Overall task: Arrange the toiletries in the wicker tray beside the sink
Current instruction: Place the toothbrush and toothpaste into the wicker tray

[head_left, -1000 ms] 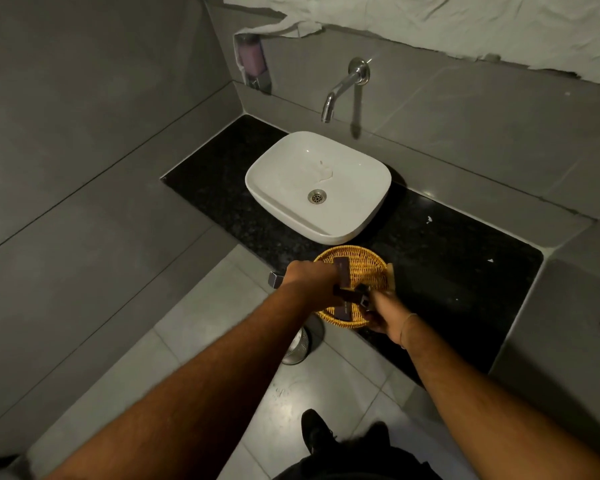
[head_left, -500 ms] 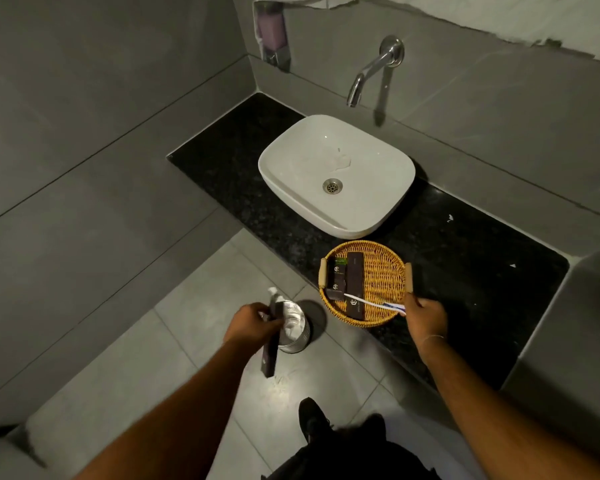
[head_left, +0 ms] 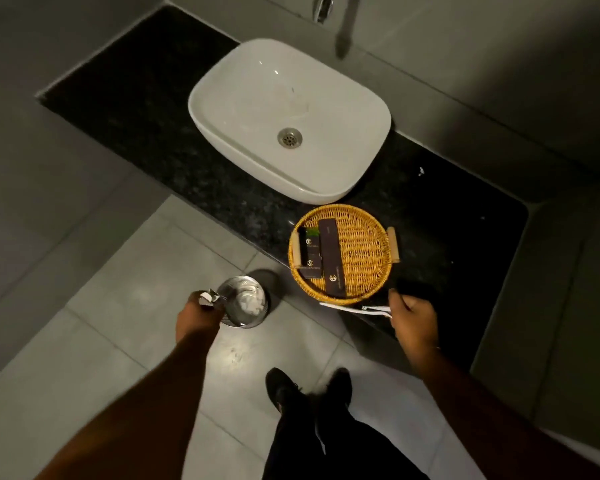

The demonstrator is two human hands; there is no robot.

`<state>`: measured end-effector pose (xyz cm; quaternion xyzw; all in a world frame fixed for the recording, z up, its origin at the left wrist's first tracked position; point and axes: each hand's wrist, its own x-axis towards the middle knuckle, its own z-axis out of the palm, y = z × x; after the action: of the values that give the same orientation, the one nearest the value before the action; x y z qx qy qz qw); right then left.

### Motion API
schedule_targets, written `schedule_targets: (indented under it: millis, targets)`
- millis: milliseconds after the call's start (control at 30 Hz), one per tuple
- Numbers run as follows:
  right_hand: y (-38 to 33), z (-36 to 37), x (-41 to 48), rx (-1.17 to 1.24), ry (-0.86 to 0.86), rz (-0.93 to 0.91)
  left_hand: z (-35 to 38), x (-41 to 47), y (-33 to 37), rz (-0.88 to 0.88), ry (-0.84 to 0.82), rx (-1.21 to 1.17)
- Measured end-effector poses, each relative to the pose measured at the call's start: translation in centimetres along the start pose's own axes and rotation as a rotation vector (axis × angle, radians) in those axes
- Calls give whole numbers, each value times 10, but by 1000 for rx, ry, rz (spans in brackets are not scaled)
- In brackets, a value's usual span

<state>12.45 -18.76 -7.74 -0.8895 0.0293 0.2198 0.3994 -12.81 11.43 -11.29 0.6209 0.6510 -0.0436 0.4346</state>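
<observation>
nearest the camera, the person's dark trousers (head_left: pixel 329 441) and black shoes (head_left: pixel 284 386) are standing on the grey tiled floor (head_left: pixel 101 341). the left hand (head_left: pixel 196 315) is hanging over the floor, clenched around a small crumpled pale wrapper (head_left: pixel 208 296), right at the rim of a small round metal bin (head_left: pixel 245 301) that is sitting on the floor just below the bench edge; something pale is lying inside the bin. the right hand (head_left: pixel 411 318) is hovering over the front edge of the black speckled bench (head_left: pixel 447 220), gripping one end of a thin white toothbrush (head_left: pixel 354 307); the toothbrush is stretching leftward, passing just in front of the near rim of the wicker tray (head_left: pixel 364 251) and seemingly not resting inside it. the wicker tray is sitting on the bench at its front edge, round, with a pale handle on each side. inside its left half, one long dark box (head_left: pixel 331 256) is lying lengthwise, and beside it on the left two shorter dark boxes (head_left: pixel 309 249) with small logos and a bit of green packaging (head_left: pixel 313 232) are lying close together, touching. the right half of the tray is showing bare weave. just beyond the tray, the white basin (head_left: pixel 222 109) is sitting on the bench, its metal drain (head_left: pixel 290 137) in the middle. at the very top, the tip of a wall tap (head_left: pixel 321 8) is hanging above the basin against the grey wall.
</observation>
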Motion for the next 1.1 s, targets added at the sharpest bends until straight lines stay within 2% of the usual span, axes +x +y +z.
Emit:
schedule_targets:
  millis: [167, 233, 467, 533, 600, 700, 800, 900, 1000, 1100]
  targets:
    - [30, -9, -3, -15, 41, 31, 16, -1, -3, -96, -63, 17]
    - [24, -8, -11, -12, 24, 22, 13, -12, -2, -33, -48, -41]
    - [-30, -11, -24, -67, -55, -115, 21, -82, 69, 437, 2, -96]
    - [-46, -15, -26, -102, -92, -182, 28, -104, 97, 631, -53, -42]
    - [-59, -19, -24, -140, -124, -238, 37, -125, 123, 815, -181, 24]
    - [-74, -24, -18, -191, -150, -299, 52, -148, 149, 1006, -312, 204]
    - [-80, -28, -9, -185, -159, -290, 63, -158, 157, 990, -395, 316]
    - [-82, -36, 1, -206, -171, -229, 68, -164, 157, 944, -410, 325]
    - [-87, -39, 8, -218, -199, -171, 71, -170, 156, 885, -399, 223]
    - [-93, -43, 22, -57, -220, 7, 77, -173, 156, 865, -319, 196]
